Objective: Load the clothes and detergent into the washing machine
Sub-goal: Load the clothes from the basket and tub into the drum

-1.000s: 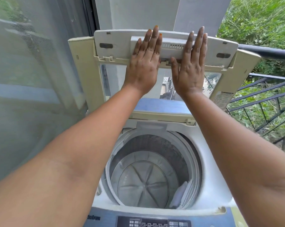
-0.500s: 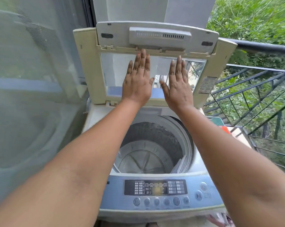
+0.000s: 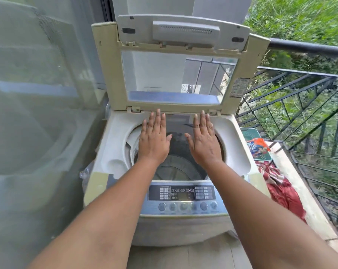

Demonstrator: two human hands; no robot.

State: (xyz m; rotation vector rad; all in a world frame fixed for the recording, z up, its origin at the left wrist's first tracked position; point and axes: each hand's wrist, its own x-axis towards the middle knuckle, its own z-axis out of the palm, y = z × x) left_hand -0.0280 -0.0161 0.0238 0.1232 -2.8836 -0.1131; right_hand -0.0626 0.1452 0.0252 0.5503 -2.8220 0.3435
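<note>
We see a tiled floor (image 3: 212,255) with the washer (image 3: 183,230) standing directly on it, hard against a glass wall (image 3: 38,113) on the left. To the washer's right a pale ledge (image 3: 307,200) runs along the foot of a black railing (image 3: 300,94). On that ledge a red patterned cloth (image 3: 280,189) lies crumpled, just beside the washer. Farther back on the ledge sits a green basket (image 3: 250,133), and a printed packet (image 3: 258,146) in orange and blue rests on the basket. The cloth's far end reaches the basket's near edge.
</note>
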